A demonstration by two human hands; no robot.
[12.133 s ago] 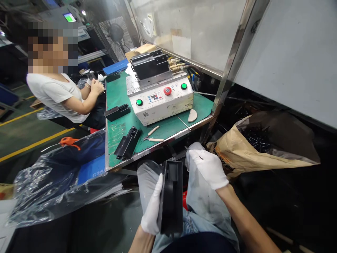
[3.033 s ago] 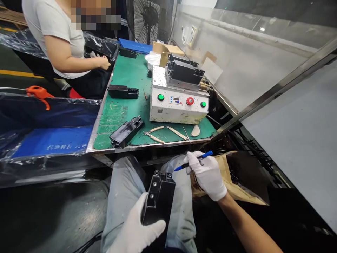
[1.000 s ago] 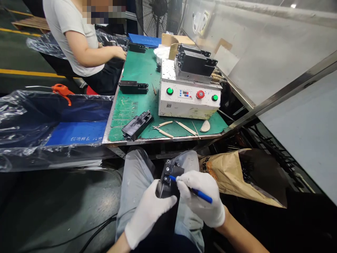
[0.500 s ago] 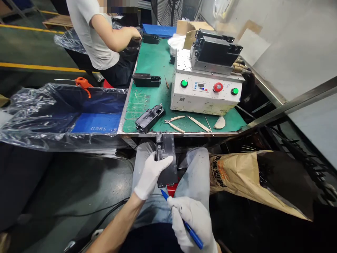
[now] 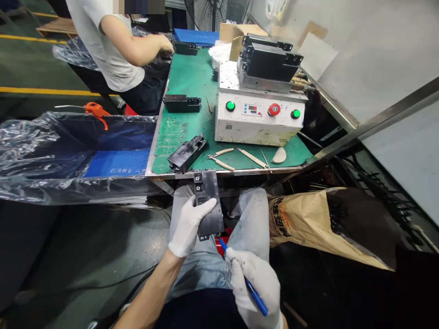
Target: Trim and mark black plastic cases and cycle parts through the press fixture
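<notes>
In a white glove, my left hand (image 5: 192,221) grips a black plastic housing (image 5: 211,208) above my lap, thumb across its upper face. My right hand (image 5: 255,278), gloved too, is closed around a blue pen-shaped tool (image 5: 255,296). Its blue tip points up at the lower end of the housing, close to it; whether they touch I cannot tell. Another black housing (image 5: 187,153) lies at the near edge of the green-topped table (image 5: 192,125), just beyond my left hand. Side cutters (image 5: 221,160) lie to its right.
A white machine (image 5: 257,125) with lit green buttons carries black housings (image 5: 272,59). A co-worker's arm (image 5: 133,43) reaches to the table's far left. An orange air gun (image 5: 97,112) rests on a plastic-lined bin (image 5: 72,187). A paper sack (image 5: 308,224) stands at right.
The whole view has shifted, so the scene sits farther left. The pen-shaped tool stays in my right hand near the housing's lower end; my left hand keeps its hold.
</notes>
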